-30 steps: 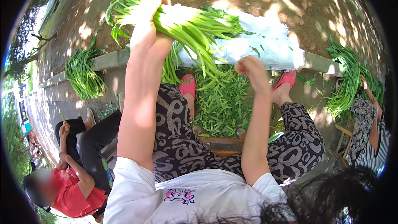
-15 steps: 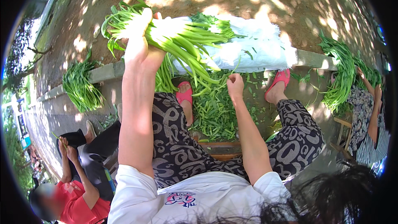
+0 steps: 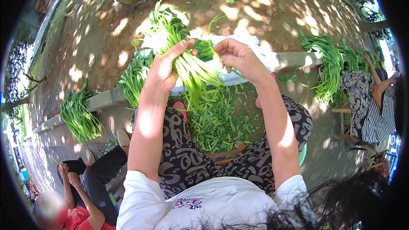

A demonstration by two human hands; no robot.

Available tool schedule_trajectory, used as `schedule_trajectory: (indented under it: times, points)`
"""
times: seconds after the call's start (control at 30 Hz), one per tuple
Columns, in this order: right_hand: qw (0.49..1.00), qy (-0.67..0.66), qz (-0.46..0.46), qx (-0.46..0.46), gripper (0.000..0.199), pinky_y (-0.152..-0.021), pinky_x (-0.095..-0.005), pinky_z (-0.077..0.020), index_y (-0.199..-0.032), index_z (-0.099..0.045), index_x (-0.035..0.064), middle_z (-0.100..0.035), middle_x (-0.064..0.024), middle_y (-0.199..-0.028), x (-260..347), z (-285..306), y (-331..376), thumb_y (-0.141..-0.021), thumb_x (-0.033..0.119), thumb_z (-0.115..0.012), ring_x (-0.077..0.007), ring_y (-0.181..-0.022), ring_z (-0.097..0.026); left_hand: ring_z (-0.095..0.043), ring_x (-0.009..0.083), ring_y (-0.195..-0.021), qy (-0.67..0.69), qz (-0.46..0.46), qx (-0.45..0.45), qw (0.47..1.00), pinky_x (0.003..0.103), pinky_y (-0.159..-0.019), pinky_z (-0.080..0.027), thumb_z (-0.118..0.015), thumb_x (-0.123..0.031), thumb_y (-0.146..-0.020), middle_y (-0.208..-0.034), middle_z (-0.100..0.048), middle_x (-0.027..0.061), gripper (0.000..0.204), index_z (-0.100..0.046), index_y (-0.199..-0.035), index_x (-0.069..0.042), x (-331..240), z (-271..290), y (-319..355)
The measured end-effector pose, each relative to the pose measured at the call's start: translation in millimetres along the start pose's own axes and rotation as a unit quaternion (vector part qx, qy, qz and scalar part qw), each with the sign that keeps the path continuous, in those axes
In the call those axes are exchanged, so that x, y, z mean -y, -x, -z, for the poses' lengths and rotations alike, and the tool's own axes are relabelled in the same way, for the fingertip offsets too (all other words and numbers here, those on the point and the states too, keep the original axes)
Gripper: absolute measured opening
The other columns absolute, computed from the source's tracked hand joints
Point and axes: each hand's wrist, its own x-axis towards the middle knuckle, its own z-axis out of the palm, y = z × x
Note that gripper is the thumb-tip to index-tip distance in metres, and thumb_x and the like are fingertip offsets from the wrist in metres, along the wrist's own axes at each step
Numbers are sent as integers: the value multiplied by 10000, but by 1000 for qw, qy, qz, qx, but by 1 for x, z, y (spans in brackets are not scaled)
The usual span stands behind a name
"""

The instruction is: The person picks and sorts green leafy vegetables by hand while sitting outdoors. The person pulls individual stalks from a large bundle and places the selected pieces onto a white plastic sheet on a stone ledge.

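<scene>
- Here, the left hand clamps a bunch of green stalks.
- The right hand pinches one stalk beside that grip.
- Trimmings lie below; piles seemingly wait untouched.

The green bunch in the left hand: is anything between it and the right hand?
Nothing visible stands between them. The left hand grips the bunch of long green stalks, and the right hand is just beside it, fingers curled, with only a loose stalk or two in the small gap.
</scene>
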Motion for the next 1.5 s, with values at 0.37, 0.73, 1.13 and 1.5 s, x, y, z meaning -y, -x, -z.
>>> schedule_trajectory:
  times: [0.37,0.73,1.13,1.5]
  points:
    - [985,143,77,63,212,-643,-213,-420,-1028,-576,14,-541,26,-838,9,-4,18,-826,0,-514,-46,-705,-499,-627,239,-935,-20,71,95,993,353,-837,-530,-639,-151,-877,-1022,-631,152,351,-560,-1135,74,3,-5,6]
    - [947,301,113,25,278,-672,-278,-462,-1117,-612,41,-598,-56,-870,10,6,23,-846,19,-552,-128,-738,-579,-619,257,-923,-13,16,70,997,404,-880,-504,-652,-152,-863,-934,-636,96,206,-602,-997,-4,9,-1,4]
    - [912,366,135,-130,116,-625,-274,-458,-884,-658,12,-616,-65,-790,1,24,29,-834,105,-610,-142,-700,-585,-607,270,-885,59,-51,-9,997,428,-875,-487,-659,-112,-859,-863,-616,69,126,-598,-935,-32,6,-9,3]
    - [933,-232,39,-273,139,-534,-207,-420,-959,-607,8,-550,-2,-731,-8,52,12,-878,117,-575,-68,-534,-472,-604,244,-856,119,-75,-11,990,413,-848,-493,-644,-130,-879,-849,-612,71,105,-593,-878,-38,7,-11,-2]
